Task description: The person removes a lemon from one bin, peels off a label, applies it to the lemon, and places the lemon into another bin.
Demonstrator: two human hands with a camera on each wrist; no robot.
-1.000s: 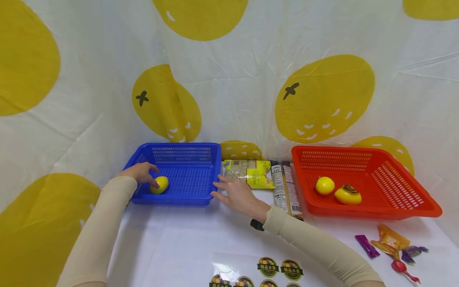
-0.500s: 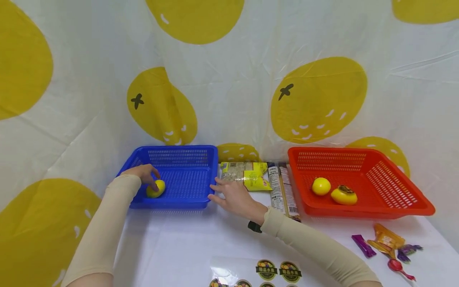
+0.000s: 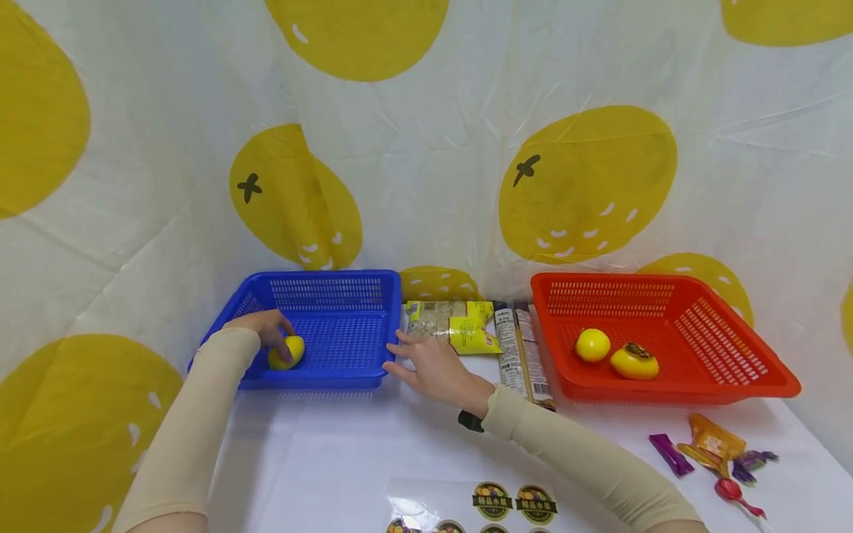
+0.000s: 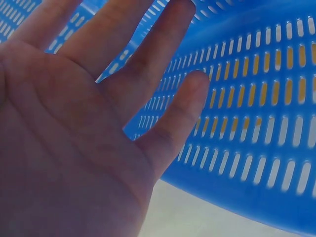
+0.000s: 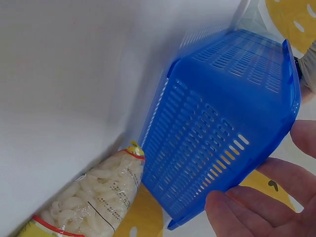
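Note:
In the head view my left hand (image 3: 261, 328) reaches over the left side of the blue basket (image 3: 313, 383). Its thumb overlaps a yellow-green, mango-like fruit (image 3: 297, 348) at the basket's near left corner. The left wrist view has that hand's palm facing the camera and its fingers (image 4: 153, 64) fairly straight and spread before the slotted wall; the fruit is outside that view. At the basket's right rim, my right hand (image 3: 440, 370) has extended fingers. Seen from the right wrist, its fingertips (image 5: 217, 200) are right at the rim.
A yellow snack bag (image 3: 476, 329) and two long packets (image 3: 516, 355) lie between the baskets. The red basket (image 3: 666, 394) holds a round yellow fruit (image 3: 592, 346) and a persimmon (image 3: 636, 363). Small wrapped sweets (image 3: 716, 444) and a sheet of round stickers (image 3: 493, 500) lie nearer.
My left hand has shifted slightly right over the fruit, its thumb now covering more of it. The right hand stays at the basket's rim. The head view has turned slightly right.

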